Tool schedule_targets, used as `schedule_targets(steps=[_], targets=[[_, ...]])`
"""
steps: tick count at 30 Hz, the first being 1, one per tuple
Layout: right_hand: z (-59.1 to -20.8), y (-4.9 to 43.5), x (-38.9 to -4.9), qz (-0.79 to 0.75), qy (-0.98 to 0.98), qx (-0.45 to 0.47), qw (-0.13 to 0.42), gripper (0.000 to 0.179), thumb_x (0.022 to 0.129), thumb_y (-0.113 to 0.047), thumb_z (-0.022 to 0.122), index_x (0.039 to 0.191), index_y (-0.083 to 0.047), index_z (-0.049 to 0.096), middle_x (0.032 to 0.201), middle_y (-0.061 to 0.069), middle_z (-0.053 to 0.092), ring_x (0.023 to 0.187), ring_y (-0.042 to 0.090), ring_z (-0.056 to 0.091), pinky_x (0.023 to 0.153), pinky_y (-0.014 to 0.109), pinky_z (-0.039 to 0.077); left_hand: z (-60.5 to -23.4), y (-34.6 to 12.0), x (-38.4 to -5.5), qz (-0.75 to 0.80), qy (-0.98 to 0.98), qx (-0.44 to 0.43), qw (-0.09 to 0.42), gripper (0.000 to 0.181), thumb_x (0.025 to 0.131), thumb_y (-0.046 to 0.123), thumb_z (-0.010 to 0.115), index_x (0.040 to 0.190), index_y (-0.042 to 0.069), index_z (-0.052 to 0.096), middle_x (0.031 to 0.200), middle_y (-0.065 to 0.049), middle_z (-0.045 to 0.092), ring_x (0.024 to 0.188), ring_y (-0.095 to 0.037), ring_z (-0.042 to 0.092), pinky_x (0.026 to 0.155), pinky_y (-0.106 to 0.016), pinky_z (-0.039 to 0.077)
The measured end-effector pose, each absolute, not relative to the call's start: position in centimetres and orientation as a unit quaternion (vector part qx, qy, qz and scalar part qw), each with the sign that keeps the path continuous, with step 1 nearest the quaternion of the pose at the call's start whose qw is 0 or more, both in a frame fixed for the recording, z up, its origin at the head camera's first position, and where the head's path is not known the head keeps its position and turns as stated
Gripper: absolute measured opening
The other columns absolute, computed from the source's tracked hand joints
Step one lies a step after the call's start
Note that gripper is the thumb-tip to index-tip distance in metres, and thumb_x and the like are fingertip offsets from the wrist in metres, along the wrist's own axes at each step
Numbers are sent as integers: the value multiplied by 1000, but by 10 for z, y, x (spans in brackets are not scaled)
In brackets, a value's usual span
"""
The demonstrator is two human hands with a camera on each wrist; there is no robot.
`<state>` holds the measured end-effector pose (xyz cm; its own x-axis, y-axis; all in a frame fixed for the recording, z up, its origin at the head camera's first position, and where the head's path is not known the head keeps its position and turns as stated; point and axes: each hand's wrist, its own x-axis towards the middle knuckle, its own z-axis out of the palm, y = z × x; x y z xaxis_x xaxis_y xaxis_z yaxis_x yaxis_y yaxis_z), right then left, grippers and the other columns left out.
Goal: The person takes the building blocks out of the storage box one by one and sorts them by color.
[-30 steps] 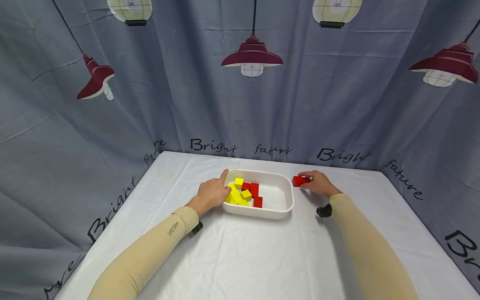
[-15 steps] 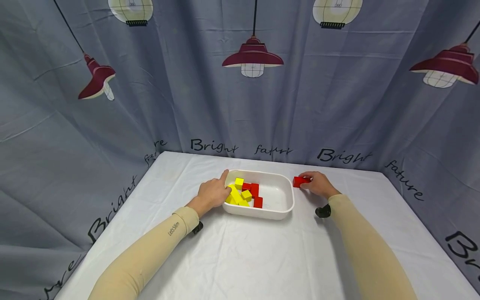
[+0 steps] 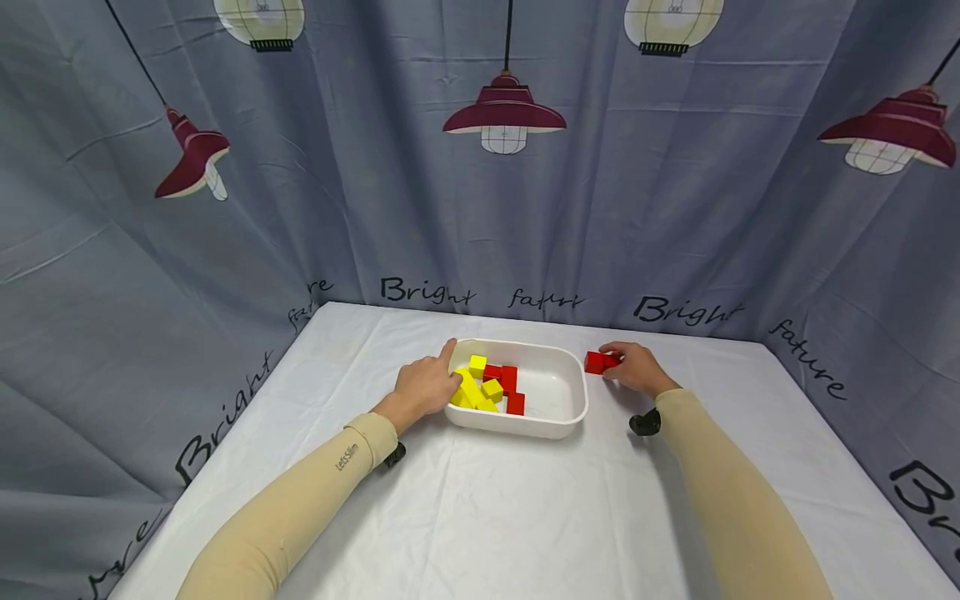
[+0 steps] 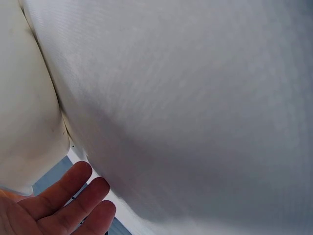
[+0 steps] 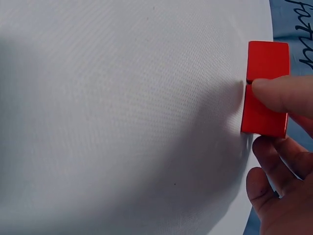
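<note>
A shallow white plastic bin stands on the table, with yellow blocks and red blocks gathered in its left half. My left hand holds the bin's left end, thumb over the rim and index finger along the outside; its other fingers spread beside the outer wall. Just past the right end, my right hand pinches a red block between thumb and fingers. A second red block sits end to end with it, a thin seam between them.
A white cloth covers the table. Grey-blue curtains printed with lamps and lettering hang behind its far edge and along both sides. The bin's right half shows bare floor. Small black devices sit under the wrists.
The right hand shifts very slightly around the red blocks, and the seam between them shows more clearly. The left hand and bin stay in place.
</note>
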<state>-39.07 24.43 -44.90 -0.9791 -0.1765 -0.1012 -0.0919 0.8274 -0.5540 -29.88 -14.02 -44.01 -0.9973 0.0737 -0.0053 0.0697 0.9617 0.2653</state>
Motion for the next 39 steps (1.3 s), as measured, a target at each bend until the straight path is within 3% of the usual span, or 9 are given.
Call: schedule_targets(steps=[12,18,24,31,39], targets=[[-450,245,-389,-289,952,-65,76,54,89,-6,67,141,-2,54,135,29,52,117,42,50,101,51,49,-440,-140,-297,137,990,31,15,69,98,39,45,161,20,22,110,-12,71,81,-24,63,75,-44,54],[-446,247,-386,-284,954,-60,73,54,89,-12,69,140,-3,54,135,27,51,113,40,51,96,49,51,-441,-139,-298,135,990,33,14,69,98,39,45,161,20,22,112,-13,71,84,-25,65,75,-44,54],[-436,249,-383,-271,959,-67,46,51,90,-14,69,139,-5,56,136,26,50,112,40,52,94,50,52,-440,-139,-299,133,990,34,13,70,99,39,45,161,20,21,111,-13,71,81,-23,63,74,-43,54],[-421,241,-381,-273,958,-83,21,52,90,-17,70,139,-6,56,137,23,50,123,43,44,96,54,50,-439,-141,-299,135,990,35,13,69,98,40,45,161,20,22,110,-12,71,81,-22,63,73,-43,54],[-404,223,-375,-279,954,-104,21,47,89,-21,72,133,-8,61,130,22,58,109,36,52,80,38,57,-439,-141,-299,136,990,37,16,70,98,40,45,161,20,22,109,-12,71,81,-23,63,73,-43,53]])
